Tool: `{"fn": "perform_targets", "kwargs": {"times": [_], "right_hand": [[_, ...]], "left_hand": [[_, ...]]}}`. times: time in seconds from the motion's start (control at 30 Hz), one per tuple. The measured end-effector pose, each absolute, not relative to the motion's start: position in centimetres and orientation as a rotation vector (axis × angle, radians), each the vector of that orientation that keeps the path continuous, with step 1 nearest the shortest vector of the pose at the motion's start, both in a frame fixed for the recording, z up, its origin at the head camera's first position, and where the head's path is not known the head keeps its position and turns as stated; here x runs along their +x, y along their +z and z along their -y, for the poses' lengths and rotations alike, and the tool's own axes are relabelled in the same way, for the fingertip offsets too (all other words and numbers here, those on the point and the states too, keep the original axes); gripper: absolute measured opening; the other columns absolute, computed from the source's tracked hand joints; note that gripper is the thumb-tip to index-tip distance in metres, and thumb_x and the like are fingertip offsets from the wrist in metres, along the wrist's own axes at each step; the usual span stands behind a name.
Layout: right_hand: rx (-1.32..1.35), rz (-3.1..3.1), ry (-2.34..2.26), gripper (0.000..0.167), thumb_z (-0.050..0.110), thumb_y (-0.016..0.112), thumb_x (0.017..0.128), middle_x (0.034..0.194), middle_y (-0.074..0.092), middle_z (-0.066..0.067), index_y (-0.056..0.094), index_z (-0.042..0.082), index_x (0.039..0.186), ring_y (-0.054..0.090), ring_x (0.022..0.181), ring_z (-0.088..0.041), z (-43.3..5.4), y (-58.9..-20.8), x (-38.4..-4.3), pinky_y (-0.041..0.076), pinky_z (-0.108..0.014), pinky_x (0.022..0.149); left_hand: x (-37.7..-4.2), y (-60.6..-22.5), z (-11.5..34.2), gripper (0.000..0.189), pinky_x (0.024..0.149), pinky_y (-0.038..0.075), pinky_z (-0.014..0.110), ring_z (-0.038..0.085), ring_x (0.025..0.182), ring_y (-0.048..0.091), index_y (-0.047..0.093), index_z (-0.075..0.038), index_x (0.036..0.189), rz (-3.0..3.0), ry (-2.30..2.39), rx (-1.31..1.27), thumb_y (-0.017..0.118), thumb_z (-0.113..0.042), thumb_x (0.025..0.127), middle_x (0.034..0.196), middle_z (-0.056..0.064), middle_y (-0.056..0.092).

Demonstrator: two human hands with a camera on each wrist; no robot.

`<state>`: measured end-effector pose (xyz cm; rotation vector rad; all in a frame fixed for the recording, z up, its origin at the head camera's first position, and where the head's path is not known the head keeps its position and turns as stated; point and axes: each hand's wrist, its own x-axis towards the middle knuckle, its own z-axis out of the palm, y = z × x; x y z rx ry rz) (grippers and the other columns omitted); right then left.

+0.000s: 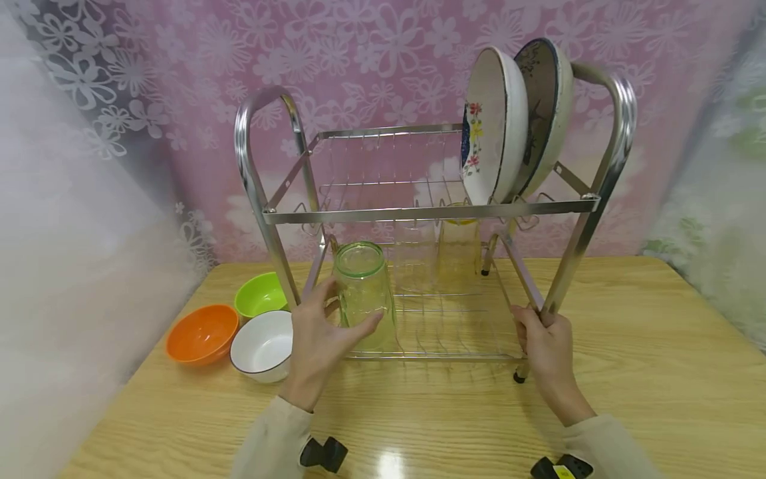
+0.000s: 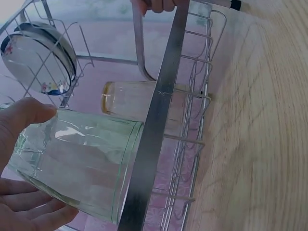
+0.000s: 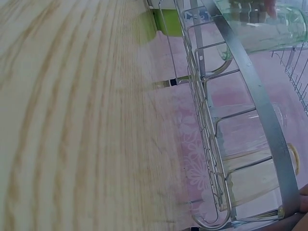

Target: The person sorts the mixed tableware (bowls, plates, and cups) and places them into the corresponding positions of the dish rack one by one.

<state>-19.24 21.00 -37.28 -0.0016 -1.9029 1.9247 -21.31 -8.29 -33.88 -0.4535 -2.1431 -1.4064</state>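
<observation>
A pale green drinking glass stands upside down at the left front of the metal dish rack's lower tier. My left hand holds it, the thumb in front and the other fingers at its left side. In the left wrist view, thumb and fingers lie on opposite sides of the green glass. My right hand grips the rack's frame at the lower right front corner. Behind on the lower tier stand a clear glass and a yellowish glass, both near the back.
Two enamel basins, a floral one and a darker one, lean on edge at the upper tier's right. Left of the rack, an orange bowl, a green bowl and a white bowl sit on the wooden table.
</observation>
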Motion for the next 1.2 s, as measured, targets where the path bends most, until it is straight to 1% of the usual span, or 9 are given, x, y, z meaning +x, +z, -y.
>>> {"fn": "perform_targets", "kwargs": {"times": [0.03,0.13,0.23,0.27,0.4,0.67,0.83,1.07,1.2], "right_hand": [[-0.003,1.9,1.921,0.046,0.008,0.049,0.1,0.046,0.03,0.005,0.034,0.005,0.056,0.016,0.041,-0.019,-21.1,-37.3,-19.2,0.01,-0.037,0.037],[-0.005,1.891,1.917,0.046,0.006,0.049,0.099,0.046,0.031,0.004,0.034,0.004,0.055,0.017,0.04,-0.018,-21.0,-37.3,-19.2,0.01,-0.037,0.037],[0.011,1.895,1.909,0.046,0.005,0.048,0.099,0.046,0.031,0.004,0.033,0.004,0.055,0.02,0.039,-0.013,-20.8,-37.3,-19.5,0.012,-0.036,0.036],[0.016,1.892,1.915,0.046,0.004,0.048,0.099,0.046,0.031,0.004,0.034,0.003,0.055,0.021,0.039,-0.012,-20.8,-37.3,-19.5,0.012,-0.035,0.036],[0.025,1.899,1.913,0.045,0.005,0.048,0.099,0.047,0.032,0.004,0.034,0.004,0.056,0.023,0.039,-0.008,-20.8,-37.1,-19.6,0.013,-0.034,0.036],[0.012,1.909,1.899,0.046,0.006,0.048,0.099,0.046,0.032,0.004,0.034,0.004,0.055,0.021,0.038,-0.012,-21.0,-37.1,-19.3,0.012,-0.035,0.037],[0.016,1.898,1.909,0.046,0.006,0.048,0.099,0.046,0.031,0.003,0.034,0.003,0.055,0.019,0.04,-0.016,-20.9,-37.3,-19.4,0.011,-0.036,0.037],[0.004,1.911,1.902,0.046,0.006,0.048,0.099,0.045,0.031,0.004,0.036,0.004,0.055,0.022,0.038,-0.009,-20.9,-37.3,-19.5,0.012,-0.035,0.036],[-0.004,1.904,1.892,0.046,0.008,0.048,0.099,0.045,0.03,0.004,0.035,0.005,0.055,0.02,0.039,-0.013,-21.1,-37.3,-19.4,0.012,-0.036,0.036]], "left_hand": [[-21.5,-33.9,8.1,0.061,0.087,0.056,0.037,0.024,0.105,0.061,0.064,-0.002,0.118,2.14,-1.403,-0.437,0.09,-0.019,0.065,0.115,0.011,0.064],[-22.0,-34.0,7.6,0.062,0.085,0.057,0.039,0.027,0.109,0.06,0.064,-0.001,0.117,2.128,-1.346,-0.379,0.09,-0.021,0.065,0.12,0.015,0.061],[-22.4,-34.1,7.3,0.059,0.082,0.059,0.04,0.029,0.106,0.063,0.065,0.001,0.113,2.109,-1.261,-0.297,0.09,-0.024,0.066,0.115,0.017,0.064],[-22.4,-34.1,7.2,0.06,0.081,0.059,0.041,0.03,0.101,0.065,0.064,0.002,0.113,2.111,-1.249,-0.27,0.089,-0.025,0.066,0.109,0.017,0.065],[-22.8,-34.2,6.4,0.062,0.085,0.057,0.043,0.03,0.099,0.065,0.062,0.003,0.118,2.133,-1.265,-0.206,0.087,-0.026,0.068,0.106,0.015,0.067],[-24.6,-33.8,4.4,0.058,0.087,0.055,0.043,0.027,0.102,0.063,0.061,0.002,0.118,2.152,-1.327,-0.109,0.086,-0.021,0.072,0.11,0.015,0.067],[-26.0,-33.7,4.3,0.062,0.088,0.055,0.042,0.031,0.104,0.063,0.057,0.005,0.121,2.197,-1.318,-0.027,0.085,-0.023,0.074,0.112,0.018,0.064],[-27.3,-34.3,4.7,0.061,0.087,0.055,0.041,0.031,0.103,0.063,0.056,0.005,0.121,2.178,-1.362,-0.005,0.086,-0.017,0.073,0.112,0.018,0.063],[-28.2,-34.7,4.4,0.069,0.093,0.053,0.042,0.034,0.113,0.058,0.05,0.005,0.129,2.257,-1.422,0.029,0.084,-0.021,0.075,0.122,0.02,0.058]]}}
